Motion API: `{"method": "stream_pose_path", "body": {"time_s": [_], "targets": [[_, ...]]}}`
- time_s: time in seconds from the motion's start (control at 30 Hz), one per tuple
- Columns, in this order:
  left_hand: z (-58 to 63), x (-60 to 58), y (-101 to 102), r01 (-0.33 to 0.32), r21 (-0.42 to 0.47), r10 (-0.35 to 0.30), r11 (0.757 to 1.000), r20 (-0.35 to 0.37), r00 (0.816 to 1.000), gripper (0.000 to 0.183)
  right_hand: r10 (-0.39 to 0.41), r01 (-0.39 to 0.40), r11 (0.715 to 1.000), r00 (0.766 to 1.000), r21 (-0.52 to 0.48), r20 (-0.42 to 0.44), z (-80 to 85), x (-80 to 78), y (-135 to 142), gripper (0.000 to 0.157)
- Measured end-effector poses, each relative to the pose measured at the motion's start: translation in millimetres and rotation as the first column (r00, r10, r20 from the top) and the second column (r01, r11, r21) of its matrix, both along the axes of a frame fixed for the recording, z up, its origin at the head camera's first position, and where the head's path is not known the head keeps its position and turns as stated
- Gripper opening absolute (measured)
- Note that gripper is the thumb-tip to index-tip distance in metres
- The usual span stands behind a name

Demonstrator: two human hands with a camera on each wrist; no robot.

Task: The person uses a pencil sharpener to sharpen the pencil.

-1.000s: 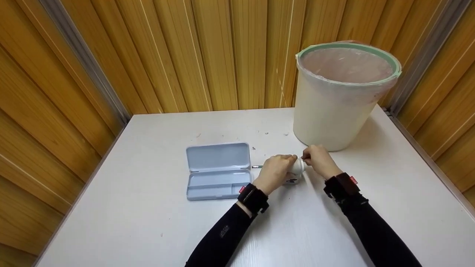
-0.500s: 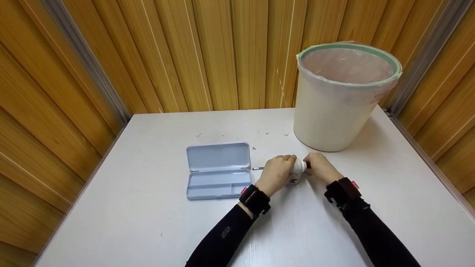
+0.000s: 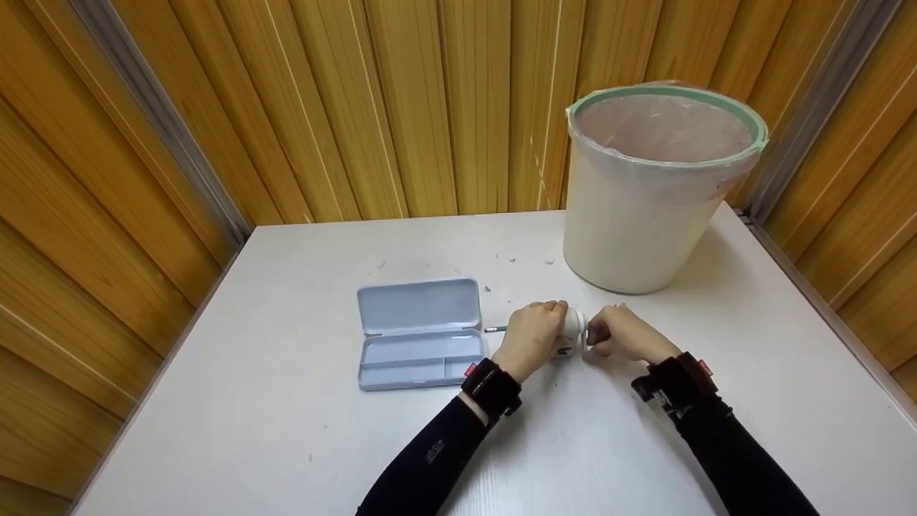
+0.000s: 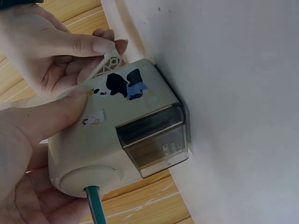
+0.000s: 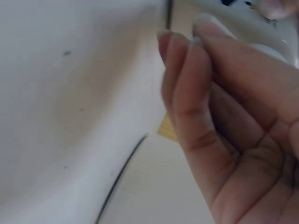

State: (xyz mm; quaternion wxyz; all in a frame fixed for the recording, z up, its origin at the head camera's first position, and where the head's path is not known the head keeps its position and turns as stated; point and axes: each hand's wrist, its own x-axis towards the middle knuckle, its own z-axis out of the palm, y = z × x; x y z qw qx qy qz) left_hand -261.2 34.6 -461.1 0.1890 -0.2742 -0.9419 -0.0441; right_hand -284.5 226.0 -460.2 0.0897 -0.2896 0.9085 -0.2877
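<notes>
Gripping the sharpener (image 4: pixel 100 144), left hand (image 3: pixel 534 330) sits nearer the pencil (image 4: pixel 96 205) running lengthwise into one end; right hand (image 3: pixel 622 333) pinches the crank (image 4: pixel 111 61) opposite.

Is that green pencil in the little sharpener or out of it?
In: the left wrist view shows the green pencil running into the sharpener through its round end piece. Its tip is hidden.

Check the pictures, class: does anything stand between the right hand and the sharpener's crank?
Nothing visible does: the right hand pinches the crank, at the end of the sharpener opposite the pencil.
</notes>
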Motion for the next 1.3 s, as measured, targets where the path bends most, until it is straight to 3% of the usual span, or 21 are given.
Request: {"method": "stream_pose_path", "body": {"time_s": [0.27,0.67,0.97,1.3], "targets": [[3.4,-1.0,1.1,-0.043,-0.003,0.043,0.999,0.027,0.999,0.042,0.069,-0.066,0.997,0.993,-0.036,0.099,12.8,2.5,3.7,0.010],[4.6,-0.1,4.7,-0.064,-0.035,0.065,0.997,0.024,0.998,0.043,0.107,-0.101,0.993,0.987,-0.056,0.119,16.5,5.8,6.5,0.010],[3.2,0.5,5.6,-0.066,-0.029,0.065,0.997,-0.017,0.998,0.028,0.145,-0.133,0.987,0.979,-0.090,0.141,24.7,10.3,11.2,0.007],[6.6,0.2,3.7,-0.043,-0.052,0.043,0.998,0.013,0.999,0.036,0.046,-0.045,0.991,0.999,-0.130,0.009,45.4,18.0,10.1,0.004]]}}
